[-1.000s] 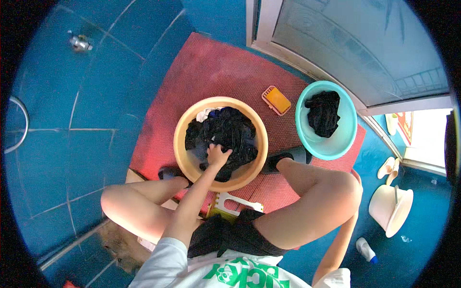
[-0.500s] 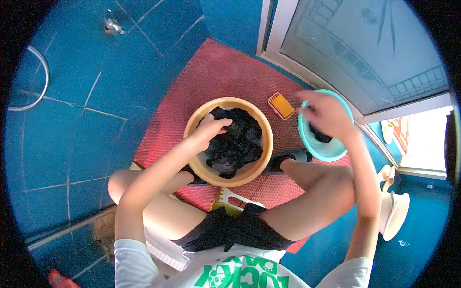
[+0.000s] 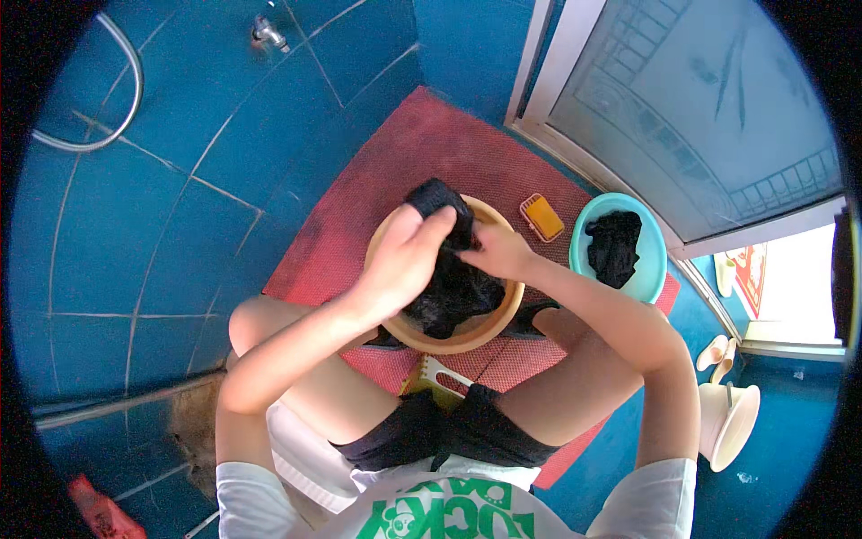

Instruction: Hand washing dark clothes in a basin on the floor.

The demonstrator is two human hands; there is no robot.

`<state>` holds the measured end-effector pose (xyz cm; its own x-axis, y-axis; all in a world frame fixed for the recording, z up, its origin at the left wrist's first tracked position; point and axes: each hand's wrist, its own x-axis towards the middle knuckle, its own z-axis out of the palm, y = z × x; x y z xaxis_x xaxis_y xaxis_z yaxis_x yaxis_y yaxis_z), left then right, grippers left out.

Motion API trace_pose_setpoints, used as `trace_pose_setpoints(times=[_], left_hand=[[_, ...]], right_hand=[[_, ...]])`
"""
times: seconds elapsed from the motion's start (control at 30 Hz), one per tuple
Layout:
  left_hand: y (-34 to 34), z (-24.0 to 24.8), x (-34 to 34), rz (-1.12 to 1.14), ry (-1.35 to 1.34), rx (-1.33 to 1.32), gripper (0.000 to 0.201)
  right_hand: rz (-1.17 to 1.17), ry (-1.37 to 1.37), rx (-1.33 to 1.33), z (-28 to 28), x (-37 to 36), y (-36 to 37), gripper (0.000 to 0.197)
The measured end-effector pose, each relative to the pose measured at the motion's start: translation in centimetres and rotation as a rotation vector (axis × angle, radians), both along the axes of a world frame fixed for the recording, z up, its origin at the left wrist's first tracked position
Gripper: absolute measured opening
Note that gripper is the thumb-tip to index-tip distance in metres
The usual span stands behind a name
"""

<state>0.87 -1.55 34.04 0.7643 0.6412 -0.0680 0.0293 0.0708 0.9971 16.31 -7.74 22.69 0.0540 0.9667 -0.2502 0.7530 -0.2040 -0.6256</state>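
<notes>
Closing around one side of a bunched black garment (image 3: pixel 438 198), the left hand (image 3: pixel 404 258) leaves no visible gap between fingers and cloth. To its right, the right hand (image 3: pixel 503 251) curls its fingers on the garment's opposite edge, fingertips partly hidden. The garment lies between the two grips, over the far part of a tan basin (image 3: pixel 515 310). Sound handling would keep the cloth within the rim, so drips fall inside, and both grips firm. Below the grips, the tan basin contains more dark cloth (image 3: pixel 449 305). Right of them, a small pink-and-white tray (image 3: pixel 531 201) bears an orange block (image 3: pixel 542 218); farther right, a turquoise basin (image 3: pixel 650 292) holds a black cloth bundle (image 3: pixel 614 250).
</notes>
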Motion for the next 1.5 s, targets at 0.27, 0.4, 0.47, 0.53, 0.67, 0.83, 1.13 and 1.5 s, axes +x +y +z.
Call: trace_pose_setpoints(times=[0.27, 0.4, 0.47, 0.53, 0.67, 0.83, 1.13, 1.5], left_hand=[[1.0, 0.5, -0.2, -0.069, -0.015, 0.555, 0.011], [2.8, 0.8, -1.2, -0.09, 0.029, 0.859, 0.028], [3.8, 0.2, -1.5, 0.015, 0.004, 0.901, 0.034], [4.5, -0.1, -1.8, 0.091, 0.056, 0.976, 0.036], [6.7, -2.1, -2.2, 0.248, 0.014, 0.882, 0.023], [8.9, -4.4, -3.1, 0.522, -0.084, 0.378, 0.008], [10.7, -1.2, -4.7, 0.005, 0.587, 0.305, 0.051], [8.1, -4.3, -4.3, -0.19, 1.057, 1.124, 0.04]], right_hand=[[-0.106, -0.227, -0.002, -0.7, 0.9, 0.7, 0.037], [-0.313, 0.117, 0.189, -2.0, 3.8, 1.4, 0.031], [-0.527, 0.548, 0.062, 0.4, 4.7, 1.2, 0.031], [-0.646, 0.75, 0.105, 0.5, 5.7, 0.9, 0.032], [-0.699, 0.972, 0.09, 4.1, 6.1, 0.3, 0.031], [-0.674, 0.948, 0.24, 6.9, 4.4, -0.1, 0.029], [-0.574, 0.95, 0.214, 9.6, 4.2, -0.5, 0.034], [-0.195, 0.743, 0.204, 10.6, 1.3, 0.2, 0.019]])
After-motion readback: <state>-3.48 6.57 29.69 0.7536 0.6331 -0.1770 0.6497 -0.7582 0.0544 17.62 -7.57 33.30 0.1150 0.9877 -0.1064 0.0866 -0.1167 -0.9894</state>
